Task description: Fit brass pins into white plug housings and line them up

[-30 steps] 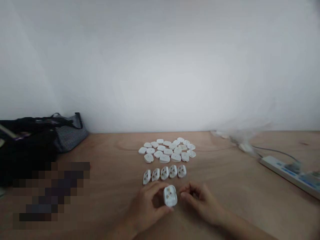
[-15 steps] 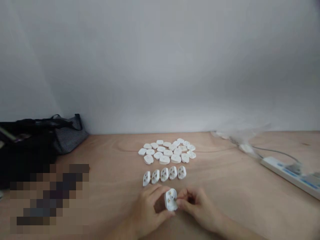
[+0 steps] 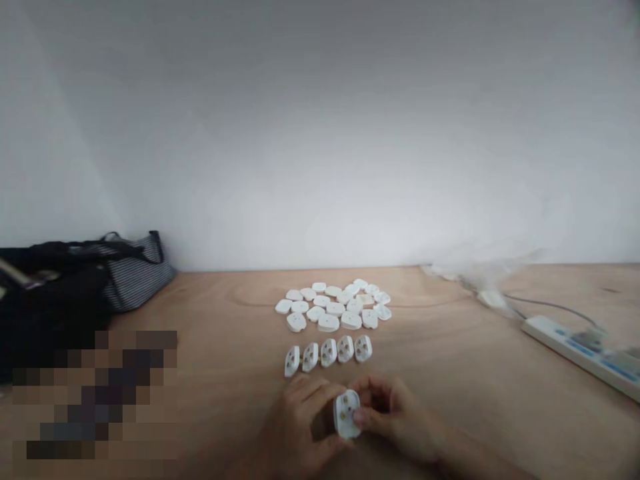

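Observation:
My left hand (image 3: 305, 420) holds a white plug base (image 3: 347, 415) by its left side, thumb below and fingers above. The open inside of the base faces me and shows brass metal parts. My right hand (image 3: 395, 417) is closed at the right edge of the same base, with the thumb pressing on its face. Whether a small part sits under that thumb is hidden. Just beyond my hands, a row of several similar plug bases (image 3: 329, 353) stands on the wooden table (image 3: 225, 380), with metal parts visible in them.
Farther back lies a cluster of white plug covers (image 3: 329, 323). A black bag (image 3: 55, 307) and a striped bag (image 3: 135, 273) stand at the left. On the right are a power strip (image 3: 555, 333), a grey cable (image 3: 555, 305) and clear plastic wrapping (image 3: 485, 273).
My right thumb and fingers have closed in on the plug base and now press its right side. The base has shifted slightly down and right in view.

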`<state>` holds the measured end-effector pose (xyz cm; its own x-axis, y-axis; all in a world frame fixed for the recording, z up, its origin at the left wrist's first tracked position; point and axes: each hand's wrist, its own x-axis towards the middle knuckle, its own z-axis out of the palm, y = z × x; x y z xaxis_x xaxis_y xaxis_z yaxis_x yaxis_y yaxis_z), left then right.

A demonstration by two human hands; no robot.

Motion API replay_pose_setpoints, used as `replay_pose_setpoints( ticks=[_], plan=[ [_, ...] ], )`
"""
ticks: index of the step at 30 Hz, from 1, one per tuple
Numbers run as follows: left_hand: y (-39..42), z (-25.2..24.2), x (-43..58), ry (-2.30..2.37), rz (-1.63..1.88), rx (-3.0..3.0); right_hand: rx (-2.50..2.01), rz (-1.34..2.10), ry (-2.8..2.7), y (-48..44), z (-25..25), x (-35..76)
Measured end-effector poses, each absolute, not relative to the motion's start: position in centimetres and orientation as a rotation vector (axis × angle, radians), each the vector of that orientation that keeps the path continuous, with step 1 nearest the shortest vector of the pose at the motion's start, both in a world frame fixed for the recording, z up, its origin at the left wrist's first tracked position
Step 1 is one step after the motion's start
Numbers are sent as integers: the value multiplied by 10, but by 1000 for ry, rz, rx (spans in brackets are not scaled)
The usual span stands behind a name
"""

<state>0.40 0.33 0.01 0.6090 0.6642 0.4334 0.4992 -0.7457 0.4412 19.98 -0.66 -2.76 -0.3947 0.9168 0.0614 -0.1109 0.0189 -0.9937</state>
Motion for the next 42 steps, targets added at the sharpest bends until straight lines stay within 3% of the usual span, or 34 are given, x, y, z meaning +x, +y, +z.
replay_pose_setpoints(
  ticks=[27, 31, 37, 42],
  plan=[
    [7, -5, 8, 1018, 918, 2092, -695, 1473, -1415, -11, -23, 194],
    [7, -6, 6, 1032, 833, 2198, -783, 1268, -1546, -7, -10, 210],
    [4, 0, 0, 960, 502, 2454, -1169, 662, -1516, 36, -14, 267],
    [3, 6, -1, 897, 420, 2485, -1285, 606, -1691, 52, -32, 280]
  ],
)
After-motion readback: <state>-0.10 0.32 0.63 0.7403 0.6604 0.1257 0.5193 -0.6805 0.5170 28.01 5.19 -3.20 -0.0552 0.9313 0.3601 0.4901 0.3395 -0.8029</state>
